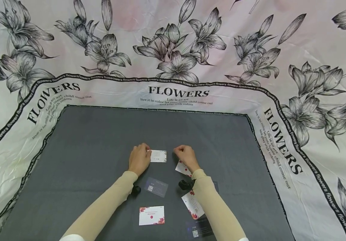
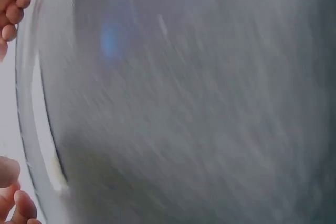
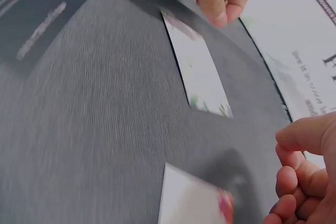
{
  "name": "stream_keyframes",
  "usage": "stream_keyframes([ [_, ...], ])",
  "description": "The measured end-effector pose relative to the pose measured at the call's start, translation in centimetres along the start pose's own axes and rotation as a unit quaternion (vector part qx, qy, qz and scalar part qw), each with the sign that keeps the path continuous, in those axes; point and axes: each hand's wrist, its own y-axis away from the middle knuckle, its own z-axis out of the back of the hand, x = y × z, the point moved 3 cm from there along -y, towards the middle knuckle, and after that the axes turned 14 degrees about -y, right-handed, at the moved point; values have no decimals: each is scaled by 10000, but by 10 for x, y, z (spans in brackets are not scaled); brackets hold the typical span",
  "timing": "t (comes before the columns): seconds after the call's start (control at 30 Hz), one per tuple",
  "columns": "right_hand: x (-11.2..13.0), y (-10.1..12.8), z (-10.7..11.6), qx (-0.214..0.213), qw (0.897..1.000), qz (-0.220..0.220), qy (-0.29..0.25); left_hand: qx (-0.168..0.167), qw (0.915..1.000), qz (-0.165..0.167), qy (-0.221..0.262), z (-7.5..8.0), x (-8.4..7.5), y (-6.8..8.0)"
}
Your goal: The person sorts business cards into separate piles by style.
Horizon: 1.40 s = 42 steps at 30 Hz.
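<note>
A white card with printed lines and floral corners (image 1: 159,156) lies on the grey cloth. My left hand (image 1: 139,158) hovers at its left end, fingers loosely curled. In the right wrist view, the left thumb (image 3: 212,3) appears just above that card, seemingly apart from it. My right hand (image 1: 187,156) is to the right, fingers loosely bent around nothing. Under the right wrist a second white card with red flowers (image 1: 183,168) is partly covered. The left wrist view is blurred; left fingertips (image 2: 21,203) show at its lower left edge.
Nearer me are a translucent card with a square code (image 1: 157,187), a white card with red corners (image 1: 151,215), another tilted floral card (image 1: 192,205) and a dark translucent card (image 1: 197,228), partly behind my right sleeve. A flower-printed border (image 1: 179,95) surrounds the grey area (image 1: 100,134).
</note>
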Motion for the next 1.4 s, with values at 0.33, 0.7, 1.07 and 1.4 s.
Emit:
stream_keyframes([
  [0.33, -20, 37, 56, -488, 9806, 954, 1644, 291, 9820, -1788, -532, -11, -75, 12],
  [0.7, -29, 62, 59, 532, 9432, 739, 3195, 234, 9460, -2647, -1858, -36, -113, 20],
  [1.07, -34, 64, 60, 405, 9400, 929, 3256, 256, 9520, -2500, -1749, -47, -119, 25],
  [1.4, -42, 57, 62, 170, 9736, 1212, 1926, 485, 9613, -2336, -1380, -37, -111, 24],
])
